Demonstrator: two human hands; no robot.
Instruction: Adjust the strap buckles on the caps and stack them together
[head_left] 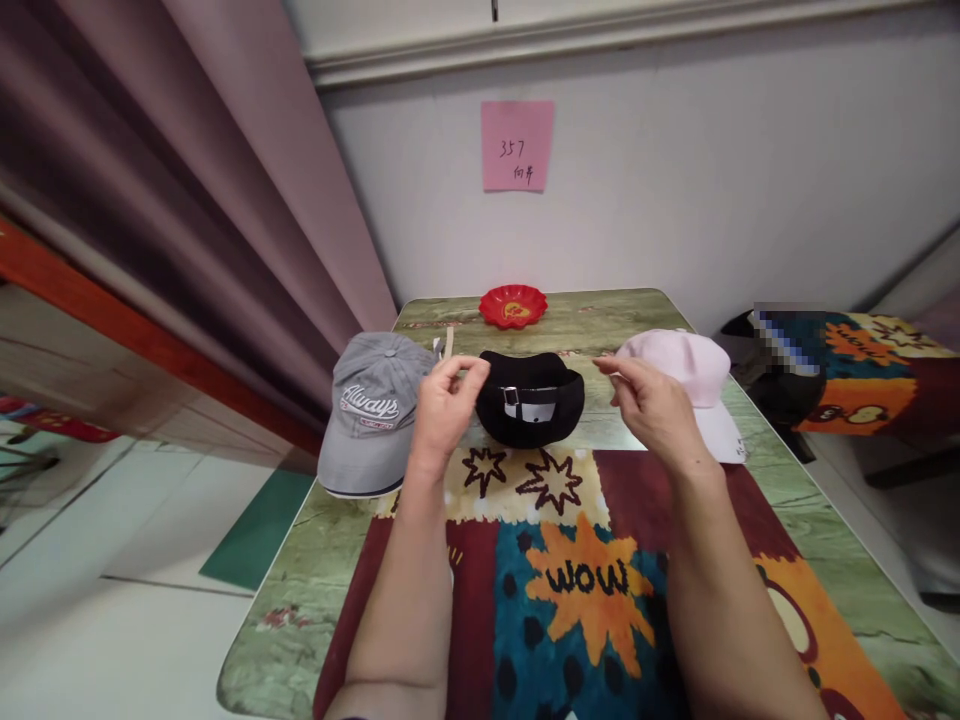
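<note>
Green-patterned table (289,590) | black cap (529,428) between left fingers (459,368) (narrow) and right fingers (630,374) (slightly parted)

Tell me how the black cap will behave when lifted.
The black cap looks like soft cloth, so it should be light and may flex when pinched. Its back strap arches over an opening, so that edge would probably give first.

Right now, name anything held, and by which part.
The right hand holds nothing. The left hand is at the edge of the black cap; whether it grips cannot be told.
</note>
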